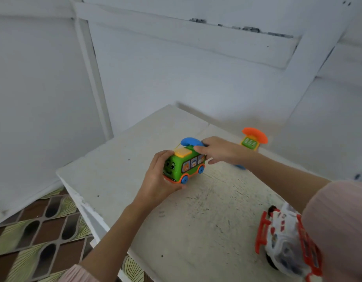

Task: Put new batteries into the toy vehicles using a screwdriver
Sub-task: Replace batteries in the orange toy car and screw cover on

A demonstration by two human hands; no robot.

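head view: green toy bus (184, 166) sits upright on its wheels on the tabletop (119, 159), toward the far middle; its long axis runs from near-left (smiling face end) to far-right (rear end); left hand (157, 180) wraps the face end, fingers curled over the roof edge and thumb under the orange bumper, so that grip is closed on the bus; right hand (218, 150) comes in from the far-right end, fingers pinching the blue handset (191, 141) that lies across the roof; that grip is closed on the handset, not on the bus body; both hands are on the toy, one at each end of the long axis; the battery door is not in view, likely on the underside, so my guess is the bus must be tipped over about that axis before any screw can be reached; no screwdriver or batteries visible in this view.

materials: bus is glossy hard plastic, rounded corners, green shell, orange base, blue wheels, yellow button panel on the roof, sticker windows on the side; handset is smooth blue plastic, curved; a thin cord seems to join it to the roof, hard to tell; tabletop is matt off-white board, scuffed and scribbled with dark marks.

also there: orange-and-yellow toy phone (252, 140) on the far edge, well apart from the bus; white-and-red toy vehicle (284, 241) at near right, partly behind the pink sleeve (339, 220); patterned floor (33, 231) at lower left.
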